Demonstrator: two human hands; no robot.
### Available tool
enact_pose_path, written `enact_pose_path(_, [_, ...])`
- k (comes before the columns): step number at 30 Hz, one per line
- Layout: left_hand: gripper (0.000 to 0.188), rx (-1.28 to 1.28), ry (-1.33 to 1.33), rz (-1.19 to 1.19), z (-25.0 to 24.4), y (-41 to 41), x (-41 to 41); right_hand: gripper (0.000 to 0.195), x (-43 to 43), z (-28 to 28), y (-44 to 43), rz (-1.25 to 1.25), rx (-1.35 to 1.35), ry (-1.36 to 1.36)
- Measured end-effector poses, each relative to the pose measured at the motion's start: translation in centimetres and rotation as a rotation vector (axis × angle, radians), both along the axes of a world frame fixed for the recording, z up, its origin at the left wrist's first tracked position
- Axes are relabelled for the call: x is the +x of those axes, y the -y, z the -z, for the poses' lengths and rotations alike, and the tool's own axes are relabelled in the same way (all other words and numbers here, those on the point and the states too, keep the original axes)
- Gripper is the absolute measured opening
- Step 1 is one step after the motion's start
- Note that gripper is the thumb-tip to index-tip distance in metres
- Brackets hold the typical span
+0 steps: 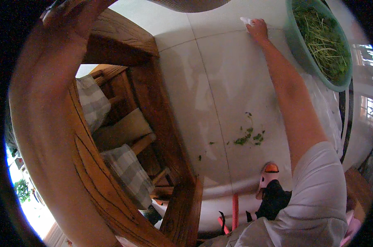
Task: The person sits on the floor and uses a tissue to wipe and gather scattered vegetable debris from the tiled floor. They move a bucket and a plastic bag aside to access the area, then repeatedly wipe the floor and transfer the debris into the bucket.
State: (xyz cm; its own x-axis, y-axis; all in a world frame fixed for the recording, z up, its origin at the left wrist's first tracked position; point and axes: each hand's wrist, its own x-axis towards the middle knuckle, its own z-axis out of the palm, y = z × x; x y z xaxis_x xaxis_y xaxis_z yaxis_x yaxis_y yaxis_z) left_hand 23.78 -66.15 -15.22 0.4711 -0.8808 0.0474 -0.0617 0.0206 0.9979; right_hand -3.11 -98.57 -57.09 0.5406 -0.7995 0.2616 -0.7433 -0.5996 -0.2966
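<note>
My right hand [259, 30] is stretched out over the pale tiled floor [201, 77] and grips a crumpled white tissue or cloth [246, 21] against it. Close to that hand stands a green plastic basin [293, 46] holding leafy green stems [323, 46]. Nearer to me, small scraps of green leaf [246, 139] lie scattered on the tiles. My left arm fills the left side, alongside a wooden piece of furniture. At the upper left my left hand [76, 18] is blurred and partly cut off, so its fingers cannot be made out.
The wooden furniture frame [171, 123] borders the floor on the left, with checked cloth [127, 173] inside it. Clear plastic sheeting [322, 105] lies beside my right arm. A pink shoe [268, 176] is below, near red bars [235, 211]. A rounded brown object [192, 4] juts in at the top.
</note>
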Motion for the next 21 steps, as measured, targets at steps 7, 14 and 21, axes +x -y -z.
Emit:
enact_pose_path(7, [0.035,-0.013,0.017,0.037,-0.1,1.1,-0.2,0.015,3.9,2.2,-2.8,-0.347,-0.138,0.182])
enact_pose_path(14, [0.036,0.03,0.118,0.026,-0.5,-0.1,0.9,0.026,-8.1,-1.2,-27.5,-0.576,0.532,0.173])
enact_pose_path(21, [0.036,0.092,0.28,0.059,-0.6,-0.5,1.6,0.017,-7.5,-6.5,-25.1,-0.876,0.518,0.249])
